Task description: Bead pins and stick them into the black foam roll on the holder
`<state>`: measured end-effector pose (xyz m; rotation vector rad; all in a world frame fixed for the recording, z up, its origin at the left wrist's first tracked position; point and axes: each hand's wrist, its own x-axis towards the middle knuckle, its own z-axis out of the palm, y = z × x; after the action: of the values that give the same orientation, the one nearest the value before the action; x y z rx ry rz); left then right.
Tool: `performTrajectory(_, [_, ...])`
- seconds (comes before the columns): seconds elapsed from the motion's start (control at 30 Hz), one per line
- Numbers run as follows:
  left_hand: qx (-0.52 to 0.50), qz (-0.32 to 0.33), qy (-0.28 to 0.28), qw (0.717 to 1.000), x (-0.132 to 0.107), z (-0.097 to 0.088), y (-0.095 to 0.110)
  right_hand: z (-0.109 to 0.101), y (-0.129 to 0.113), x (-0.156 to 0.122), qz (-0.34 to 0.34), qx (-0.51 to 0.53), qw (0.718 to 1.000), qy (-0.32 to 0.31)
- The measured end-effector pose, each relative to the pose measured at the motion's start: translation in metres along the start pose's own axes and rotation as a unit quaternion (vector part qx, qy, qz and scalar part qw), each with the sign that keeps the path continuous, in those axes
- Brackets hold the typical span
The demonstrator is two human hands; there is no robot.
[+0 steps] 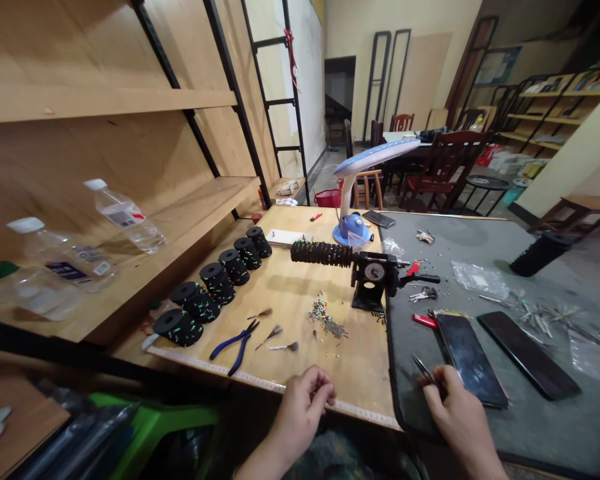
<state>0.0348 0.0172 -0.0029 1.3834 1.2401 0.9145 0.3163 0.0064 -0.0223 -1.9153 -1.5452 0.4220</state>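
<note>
My left hand (307, 403) is at the board's front edge, thumb and fingers pinched together; anything between them is too small to make out. On the grey mat, my right hand (450, 400) grips a pair of slim, pointed tweezers (424, 368), tips toward the upper left. Between and beyond the hands lies a pile of small coloured beads (320, 310) with dark metal bits beside it. Behind it, a black vise-like stand (370, 283) carries a horizontal black foam roll (323, 253) with small coloured pieces on it. Blue-handled pliers (235, 347) lie open on the left.
Several black foam spools (217, 280) line the board's left side, near small feather tufts (275, 331). A blue desk lamp (353, 227) stands behind. Two phones, one a dark phone (527, 353), lie right of my right hand. Bottles (125, 217) rest on the left shelf.
</note>
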Motion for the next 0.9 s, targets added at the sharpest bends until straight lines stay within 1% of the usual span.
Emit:
performTrajectory(0.03, [0.008,0.005,-0.002,1.000,0.000,0.000,-0.001,0.003,-0.008,-0.005,0.039,0.093,0.994,-0.047])
performTrajectory(0.07, [0.020,0.011,-0.005,1.000,0.000,0.000,-0.001,0.008,-0.017,-0.012,0.066,0.193,0.975,-0.091])
performTrajectory(0.1, [0.037,0.018,-0.010,0.999,0.000,0.000,-0.001,0.013,-0.027,-0.019,0.097,0.269,0.950,-0.127])
performTrajectory(0.13, [0.058,0.026,-0.016,0.998,0.000,0.000,0.000,0.019,-0.037,-0.026,0.126,0.324,0.923,-0.166])
performTrajectory(0.2, [0.113,0.043,-0.028,0.992,0.000,-0.001,0.002,0.032,-0.055,-0.040,0.144,0.373,0.882,-0.249])
performTrajectory(0.23, [0.143,0.052,-0.031,0.988,0.000,-0.001,0.003,0.037,-0.063,-0.044,0.139,0.377,0.871,-0.283])
performTrajectory(0.33, [0.230,0.083,-0.031,0.969,-0.001,0.000,0.004,0.045,-0.078,-0.052,0.106,0.366,0.882,-0.278])
performTrajectory(0.43, [0.276,0.098,-0.035,0.955,-0.002,0.001,0.005,0.045,-0.084,-0.053,0.089,0.364,0.886,-0.273])
performTrajectory(0.6, [0.305,0.112,-0.045,0.945,-0.004,0.004,0.007,0.047,-0.082,-0.053,0.095,0.347,0.889,-0.283])
performTrajectory(0.8, [0.331,0.124,-0.060,0.933,-0.005,0.006,0.007,0.056,-0.078,-0.051,0.094,0.361,0.882,-0.287])
performTrajectory(0.9, [0.335,0.129,-0.064,0.931,-0.006,0.007,0.006,0.061,-0.076,-0.051,0.093,0.356,0.883,-0.290])
